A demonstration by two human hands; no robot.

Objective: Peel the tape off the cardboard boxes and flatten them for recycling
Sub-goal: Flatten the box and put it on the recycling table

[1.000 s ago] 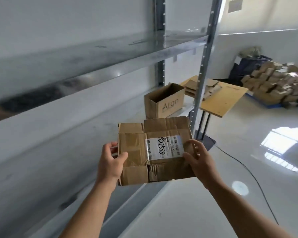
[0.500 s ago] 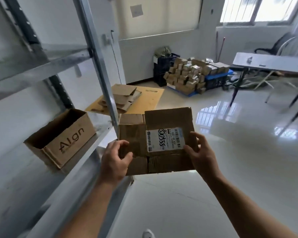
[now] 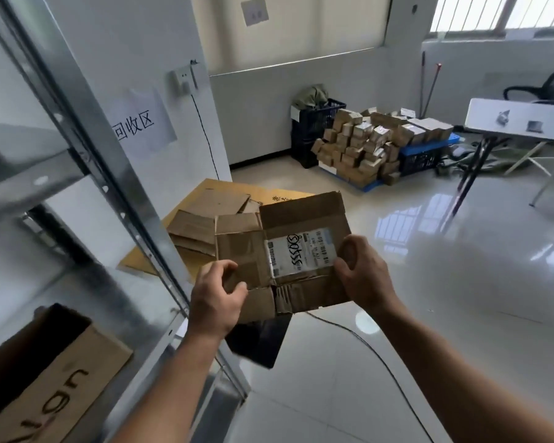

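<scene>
I hold a flattened brown cardboard box (image 3: pixel 301 219) in front of me with both hands. A white shipping label (image 3: pixel 301 252) with black scribble sits on its face, and brown tape runs over its left part. My left hand (image 3: pixel 216 297) pinches the lower left flap. At the right edge, beside the label, my right hand (image 3: pixel 363 273) grips the box. Behind the box, a pile of flattened cardboard (image 3: pixel 199 225) lies on a large yellow-brown sheet (image 3: pixel 205 190) on the floor.
A metal shelf post (image 3: pixel 109 167) stands at my left, with an open printed box (image 3: pixel 55 378) on the shelf. A heap of small taped boxes (image 3: pixel 368 142) sits by the far wall. A black cable (image 3: pixel 375 350) crosses the glossy floor. A white table (image 3: pixel 518 119) stands at the right.
My view has swung right, away from the shelf and toward the room. The flattened box stays in both hands and has travelled toward the cardboard pile on the floor.
</scene>
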